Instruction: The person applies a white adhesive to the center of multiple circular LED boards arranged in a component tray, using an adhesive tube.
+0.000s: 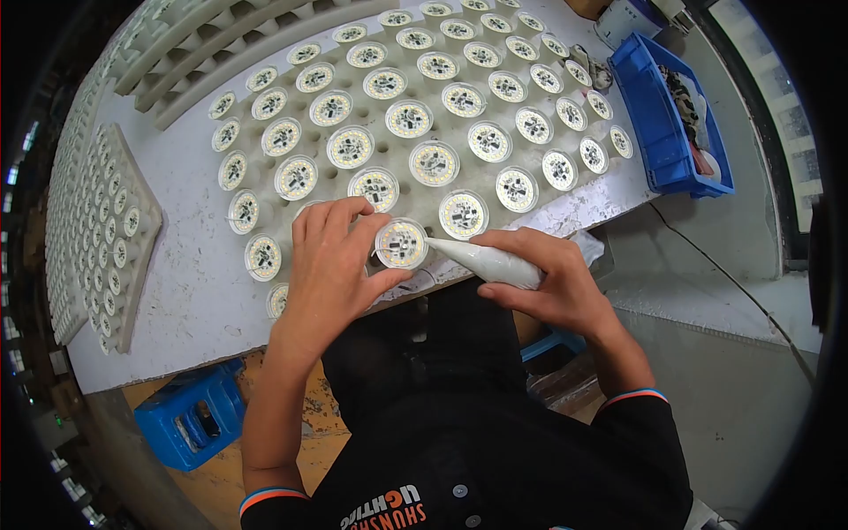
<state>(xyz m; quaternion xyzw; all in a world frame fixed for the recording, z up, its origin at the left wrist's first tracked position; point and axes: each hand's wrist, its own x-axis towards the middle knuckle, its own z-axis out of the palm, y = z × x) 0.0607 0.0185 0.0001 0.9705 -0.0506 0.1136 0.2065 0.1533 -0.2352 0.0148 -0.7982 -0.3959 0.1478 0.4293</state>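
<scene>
My left hand [331,265] holds a round LED lamp piece [402,244] between thumb and fingers at the near edge of the foam tray [353,104]. In my right hand [565,283] is a white cone-shaped squeeze bag [495,265], its narrow tip pointing left and meeting the right rim of that lamp piece. Many similar lamp pieces with white discs and dark components stand in rows in the tray beyond my hands. One of them [464,215] is just above the bag's tip.
A blue bin [667,132] with cloth and other items sits at the table's right end. More trays of lamp pieces [106,238] lie on the left, and stacked foam racks [203,53] stand behind. Below the table [199,291] is a blue stool [190,420].
</scene>
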